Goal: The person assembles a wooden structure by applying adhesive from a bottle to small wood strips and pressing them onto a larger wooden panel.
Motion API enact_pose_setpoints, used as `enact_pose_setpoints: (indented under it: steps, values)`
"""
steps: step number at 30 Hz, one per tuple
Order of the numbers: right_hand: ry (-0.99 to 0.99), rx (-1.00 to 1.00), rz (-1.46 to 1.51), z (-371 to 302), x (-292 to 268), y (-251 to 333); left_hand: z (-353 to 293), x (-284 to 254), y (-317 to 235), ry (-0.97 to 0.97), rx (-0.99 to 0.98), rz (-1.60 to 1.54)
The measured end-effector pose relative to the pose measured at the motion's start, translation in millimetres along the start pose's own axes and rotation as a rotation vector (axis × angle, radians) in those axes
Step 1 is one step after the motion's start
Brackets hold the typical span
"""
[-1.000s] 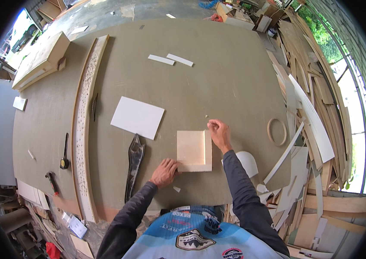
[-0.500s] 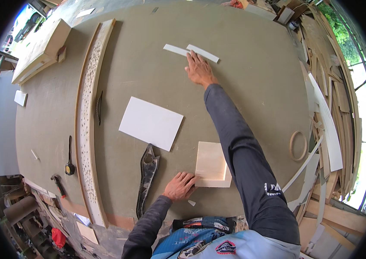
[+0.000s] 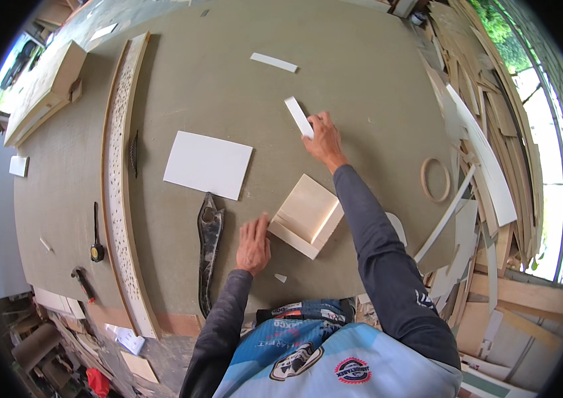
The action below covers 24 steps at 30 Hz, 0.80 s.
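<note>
A short white strip (image 3: 299,117) is gripped at its near end by my right hand (image 3: 325,141), over the far middle of the table. Another white strip (image 3: 274,62) lies flat farther off. Nearer me, a small pale wooden box piece (image 3: 308,202) with low raised edges sits turned at an angle, partly under my right forearm. My left hand (image 3: 253,244) rests just left of its corner, fingers stretched out and holding nothing; whether a fingertip touches the wood I cannot tell. A white rectangular panel (image 3: 208,164) and a black hand saw or blade-like tool (image 3: 210,255) lie to the left.
A long speckled board (image 3: 119,166) crosses the table's left side. Beyond it are a wooden box (image 3: 46,93), a tape measure (image 3: 97,251) and a hammer (image 3: 83,285). A wooden ring (image 3: 434,180) lies at right, beside stacked wood offcuts (image 3: 493,119).
My right hand has taken up one white strip and drawn it nearer, turning it. The wooden box piece has rotated, and my left hand has come away to its left.
</note>
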State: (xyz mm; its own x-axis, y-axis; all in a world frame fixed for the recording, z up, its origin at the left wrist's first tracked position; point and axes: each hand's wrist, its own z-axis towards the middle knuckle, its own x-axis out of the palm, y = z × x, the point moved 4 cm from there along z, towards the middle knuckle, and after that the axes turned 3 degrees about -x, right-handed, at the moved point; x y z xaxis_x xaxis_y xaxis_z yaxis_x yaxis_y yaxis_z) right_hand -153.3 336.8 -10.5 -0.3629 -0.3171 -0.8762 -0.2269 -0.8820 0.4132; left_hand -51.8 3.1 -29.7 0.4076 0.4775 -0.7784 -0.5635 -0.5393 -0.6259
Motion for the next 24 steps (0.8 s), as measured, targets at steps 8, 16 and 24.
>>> enact_pose_setpoints:
  steps: [8, 16, 24]
  values:
    - [0.122, 0.632, 0.24, -168.7, -73.3, -55.4, 0.3, -11.7, 0.2, -0.266, -0.007, -0.225]
    - [-0.339, 0.843, 1.007, -276.6, -98.5, -13.5, -5.0, 27.0, -106.9, -0.01, 0.219, -0.042]
    - [-0.112, 0.889, 1.331, -335.1, -44.5, 61.3, -23.6, 34.9, -78.2, 0.112, 0.233, -0.014]
